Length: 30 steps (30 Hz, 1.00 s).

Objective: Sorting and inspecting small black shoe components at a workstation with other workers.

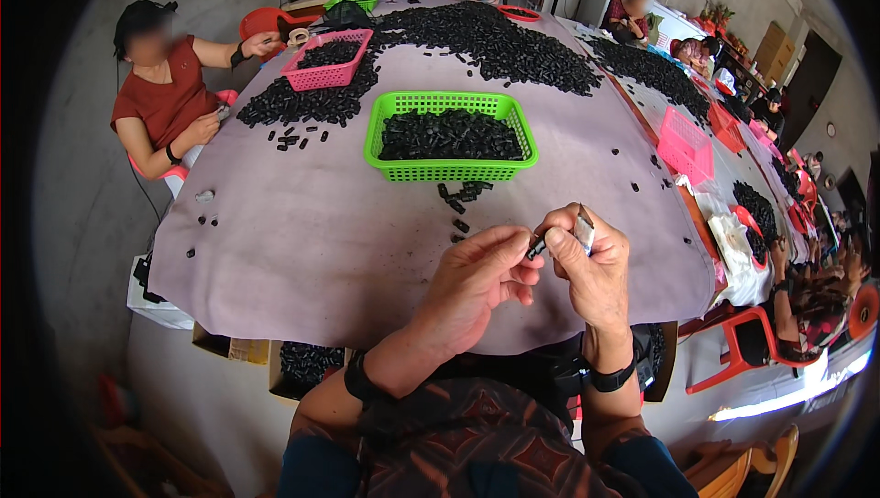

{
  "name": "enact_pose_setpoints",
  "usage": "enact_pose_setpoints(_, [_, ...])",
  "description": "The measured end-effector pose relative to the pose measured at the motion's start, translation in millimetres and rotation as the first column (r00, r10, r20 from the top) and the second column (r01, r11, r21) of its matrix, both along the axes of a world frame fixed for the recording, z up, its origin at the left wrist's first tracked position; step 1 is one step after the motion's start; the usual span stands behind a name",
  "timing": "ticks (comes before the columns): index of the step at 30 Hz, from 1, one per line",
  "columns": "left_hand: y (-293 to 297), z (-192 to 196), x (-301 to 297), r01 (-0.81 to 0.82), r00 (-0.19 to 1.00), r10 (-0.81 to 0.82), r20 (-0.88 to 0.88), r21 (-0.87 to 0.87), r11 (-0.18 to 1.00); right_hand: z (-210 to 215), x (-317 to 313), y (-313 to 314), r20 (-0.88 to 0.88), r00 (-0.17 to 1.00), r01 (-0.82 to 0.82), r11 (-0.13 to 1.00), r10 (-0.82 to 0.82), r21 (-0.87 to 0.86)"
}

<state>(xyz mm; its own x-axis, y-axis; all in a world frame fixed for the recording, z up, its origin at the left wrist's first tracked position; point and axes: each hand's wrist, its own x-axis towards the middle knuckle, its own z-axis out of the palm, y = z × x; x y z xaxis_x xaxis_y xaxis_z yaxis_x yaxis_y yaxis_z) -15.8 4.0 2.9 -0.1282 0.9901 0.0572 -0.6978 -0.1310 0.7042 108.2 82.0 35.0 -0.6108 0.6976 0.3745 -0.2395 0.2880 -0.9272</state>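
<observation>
My left hand (pixel 481 280) pinches a small black plastic piece (pixel 536 248) at its fingertips, above the near edge of the table. My right hand (pixel 591 264) meets it from the right and grips a small flat metal blade (pixel 585 227) between thumb and fingers; the blade's tip is right at the black piece. Both wrists wear dark bands. A few loose black pieces (pixel 463 195) lie on the cloth just beyond my hands, in front of a green basket (pixel 449 171) filled with the same pieces.
A mauve cloth (pixel 302 241) covers the table. Big heaps of black pieces (pixel 495 39) lie at the far end, with a pink basket (pixel 327 60) at far left. A person in red (pixel 165 94) sits left; others sit beyond and right. Another pink basket (pixel 686 145) stands right.
</observation>
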Motion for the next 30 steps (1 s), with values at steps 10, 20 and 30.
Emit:
enact_pose_setpoints(10, [2, 0, -1, -0.048, 0.976, 0.046, -0.215, -0.006, 0.999, 0, -1, 1, 0.06, 0.995, 0.072, 0.996, -0.075, 0.046])
enact_pose_setpoints(20, [5, -7, -2, 0.003, 1.0, -0.003, 0.018, 0.016, 1.0, -1, -4, 1, -0.011, 1.0, 0.027, 0.998, -0.027, -0.05])
enact_pose_setpoints(30, [6, -7, -3, 0.022, 0.999, -0.023, 0.046, 0.02, 1.0, -4, -6, 0, 0.022, 1.0, 0.004, 1.0, -0.005, 0.031])
